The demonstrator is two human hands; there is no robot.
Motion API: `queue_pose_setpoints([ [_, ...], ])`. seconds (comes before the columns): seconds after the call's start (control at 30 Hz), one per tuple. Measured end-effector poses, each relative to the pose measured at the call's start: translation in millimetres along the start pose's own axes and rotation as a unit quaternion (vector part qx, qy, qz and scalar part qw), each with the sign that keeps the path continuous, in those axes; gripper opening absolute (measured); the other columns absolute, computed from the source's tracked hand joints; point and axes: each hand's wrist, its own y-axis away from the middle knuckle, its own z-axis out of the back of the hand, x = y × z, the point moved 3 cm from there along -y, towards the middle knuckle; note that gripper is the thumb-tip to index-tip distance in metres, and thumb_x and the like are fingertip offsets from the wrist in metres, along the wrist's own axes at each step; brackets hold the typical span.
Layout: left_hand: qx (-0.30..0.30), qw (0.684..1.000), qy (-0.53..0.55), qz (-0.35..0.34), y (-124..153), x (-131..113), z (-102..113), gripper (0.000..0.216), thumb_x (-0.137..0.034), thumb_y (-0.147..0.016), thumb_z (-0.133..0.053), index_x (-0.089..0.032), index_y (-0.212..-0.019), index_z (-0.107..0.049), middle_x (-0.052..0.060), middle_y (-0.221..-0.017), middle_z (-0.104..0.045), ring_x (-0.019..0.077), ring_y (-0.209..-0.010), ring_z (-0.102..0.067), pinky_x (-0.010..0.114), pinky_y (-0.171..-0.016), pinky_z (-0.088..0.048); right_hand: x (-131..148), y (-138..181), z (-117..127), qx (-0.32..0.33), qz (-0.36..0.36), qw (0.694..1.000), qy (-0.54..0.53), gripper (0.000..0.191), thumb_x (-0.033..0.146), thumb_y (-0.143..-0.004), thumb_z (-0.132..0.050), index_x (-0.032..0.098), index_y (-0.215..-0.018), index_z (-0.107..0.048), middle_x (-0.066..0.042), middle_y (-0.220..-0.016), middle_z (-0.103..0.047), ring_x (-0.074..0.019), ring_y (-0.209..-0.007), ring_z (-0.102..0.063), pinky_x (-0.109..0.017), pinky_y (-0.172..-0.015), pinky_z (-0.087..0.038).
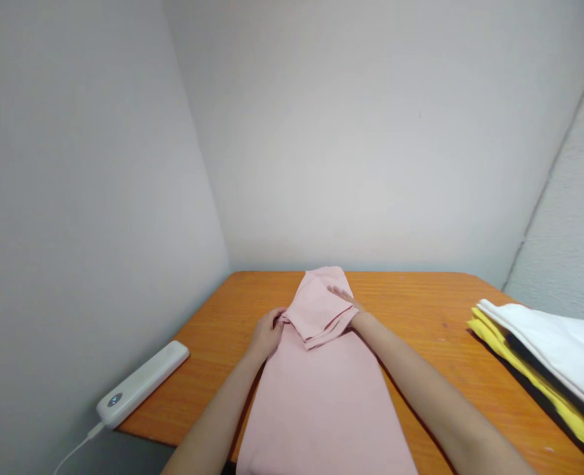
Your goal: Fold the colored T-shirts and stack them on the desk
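A pink T-shirt (321, 409) lies lengthwise on the table, folded into a long strip, with its lower end running out of view toward me. Near its far end, a sleeve (321, 303) is folded over the body, its hem angled toward me. My left hand (268, 333) pinches the shirt's left edge beside the sleeve, fingers closed on the cloth. On the right, my right hand (346, 302) lies flat on the shirt near the sleeve, fingers stretched out; part of that hand is hidden by the cloth.
The wooden table (420, 343) meets pale walls at the left and back. At its left edge lies a white oblong device (146, 382) with a cable (76, 452). A stack of folded clothes, white (559, 343) over black and yellow (519, 373), sits at the right.
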Motion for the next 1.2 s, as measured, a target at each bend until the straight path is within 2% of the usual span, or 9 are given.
queue_pose_setpoints([
  [0.13,-0.021,1.000,-0.007,0.002,-0.4,-2.3,2.0,0.020,-0.014,-0.085,-0.053,-0.019,-0.103,-0.058,0.006,-0.103,-0.069,0.0172,-0.098,-0.065,0.033,-0.089,-0.051,-32.0,11.5,21.4,0.054,-0.028,0.998,0.031,0.051,0.035,-0.093,-0.051,0.011,-0.138,-0.050,-0.019,-0.152,-0.035,-0.0320,-0.144,-0.023,-0.048,-0.117,-0.017],
  [0.27,-0.024,0.999,-0.029,-0.013,-0.3,-11.0,7.5,0.004,-0.017,-0.083,-0.055,-0.020,-0.084,-0.057,0.004,-0.094,-0.063,0.0181,-0.092,-0.062,0.032,-0.083,-0.051,-47.4,9.7,46.8,0.035,-0.095,0.994,0.043,0.057,0.030,-0.097,-0.024,0.000,-0.143,-0.040,-0.025,-0.153,-0.030,-0.0343,-0.144,-0.020,-0.050,-0.116,-0.014],
  [0.37,-0.024,0.998,-0.048,-0.022,-2.1,-13.1,9.9,0.012,-0.009,-0.078,-0.053,-0.020,-0.075,-0.056,0.004,-0.090,-0.061,0.0185,-0.090,-0.060,0.031,-0.082,-0.049,-34.5,2.7,49.0,0.044,-0.090,0.994,0.035,0.057,0.033,-0.098,-0.022,0.003,-0.144,-0.038,-0.022,-0.152,-0.033,-0.0320,-0.143,-0.026,-0.046,-0.116,-0.018],
  [0.53,-0.025,0.996,-0.082,-0.022,-3.3,-8.2,9.6,0.015,-0.006,-0.076,-0.051,-0.020,-0.072,-0.054,0.004,-0.082,-0.061,0.0188,-0.082,-0.060,0.031,-0.078,-0.049,6.4,10.7,18.6,0.117,0.001,0.993,0.006,0.070,0.058,-0.094,-0.033,0.016,-0.149,-0.035,-0.008,-0.158,-0.025,-0.0239,-0.147,-0.017,-0.036,-0.118,-0.014],
  [0.63,-0.030,0.993,-0.109,-0.038,0.0,-14.2,13.1,0.013,-0.009,-0.080,-0.051,-0.019,-0.080,-0.059,0.008,-0.089,-0.063,0.0226,-0.089,-0.060,0.036,-0.082,-0.049,15.8,20.5,5.5,0.168,0.025,0.986,-0.008,0.081,0.068,-0.092,-0.026,0.015,-0.153,-0.025,-0.008,-0.161,-0.015,-0.0261,-0.148,-0.009,-0.042,-0.119,-0.009],
  [0.73,-0.012,0.989,-0.120,-0.091,4.1,-29.6,15.0,0.021,-0.013,-0.084,-0.051,-0.019,-0.100,-0.064,0.009,-0.109,-0.065,0.0243,-0.108,-0.058,0.040,-0.098,-0.044,16.9,15.1,8.7,0.186,0.021,0.982,-0.006,0.089,0.075,-0.088,-0.026,0.014,-0.154,-0.024,-0.011,-0.161,-0.013,-0.0304,-0.148,-0.005,-0.049,-0.118,-0.004],
  [0.9,0.103,0.965,-0.140,-0.196,11.8,-49.5,2.5,0.036,-0.026,-0.097,-0.038,-0.020,-0.124,-0.062,0.008,-0.139,-0.057,0.0213,-0.132,-0.047,0.041,-0.115,-0.031,33.2,-17.8,15.5,0.165,0.028,0.986,-0.012,0.082,0.069,-0.092,-0.026,0.013,-0.153,-0.027,-0.012,-0.160,-0.016,-0.0300,-0.148,-0.007,-0.047,-0.118,-0.008],
  [1.03,0.155,0.959,-0.179,-0.154,17.2,-43.8,-6.8,0.047,-0.033,-0.096,-0.040,-0.016,-0.138,-0.052,0.012,-0.149,-0.045,0.0228,-0.140,-0.038,0.042,-0.118,-0.026,45.4,-30.7,-1.2,0.166,0.034,0.985,-0.022,0.079,0.064,-0.095,-0.019,0.011,-0.154,-0.020,-0.011,-0.161,-0.011,-0.0269,-0.148,-0.006,-0.045,-0.119,-0.007],
  [1.2,0.192,0.954,-0.195,-0.119,20.8,-37.0,-10.0,0.056,-0.034,-0.092,-0.042,-0.012,-0.143,-0.046,0.015,-0.153,-0.035,0.0265,-0.144,-0.029,0.047,-0.119,-0.021,38.6,-27.7,-21.9,0.165,0.045,0.985,-0.026,0.091,0.075,-0.090,-0.020,0.010,-0.154,-0.018,-0.012,-0.160,-0.010,-0.0267,-0.148,-0.007,-0.044,-0.119,-0.004],
])
